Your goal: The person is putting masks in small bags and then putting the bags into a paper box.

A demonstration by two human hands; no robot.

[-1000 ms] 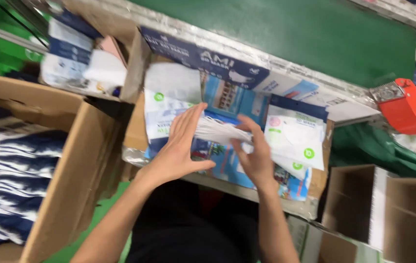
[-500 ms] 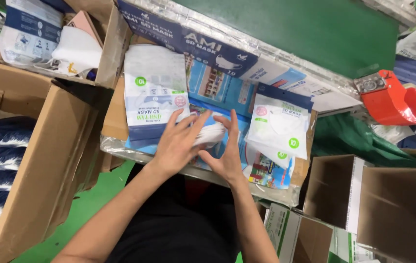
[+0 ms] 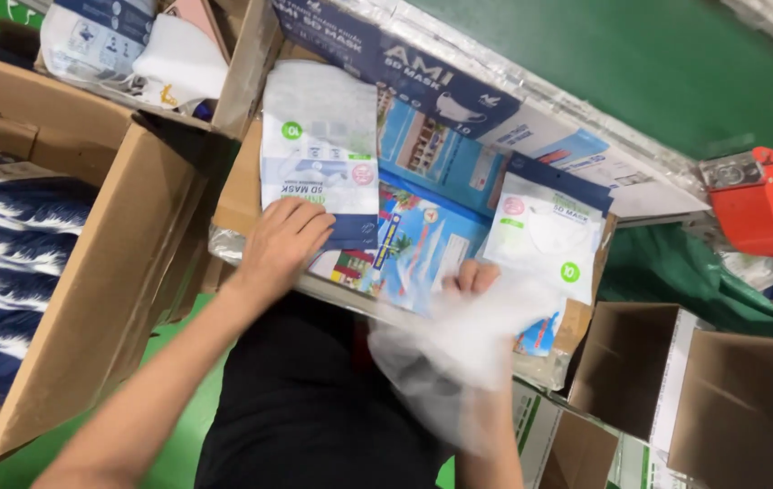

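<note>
My left hand [image 3: 285,243] rests flat on the near end of a stack of white and blue mask packets [image 3: 319,154] lying on a shallow cardboard tray [image 3: 240,186]. My right hand [image 3: 472,282] grips a bundle of white masks [image 3: 459,358], blurred by motion, at the tray's near edge above my lap. A second stack of white mask packets [image 3: 545,234] lies on the tray's right side. Colourful printed sheets [image 3: 414,240] cover the tray's middle between the two stacks.
A large open cardboard box [image 3: 88,272] of blue and white packets stands at my left. Another box with packets [image 3: 124,45] is at the far left. A red tape dispenser [image 3: 767,204] lies at the right. Open cardboard boxes [image 3: 721,398] stand at the lower right.
Both hands were together at the tray's middle. My left hand has moved left onto the left packet stack, and my right hand has pulled the white masks down toward me.
</note>
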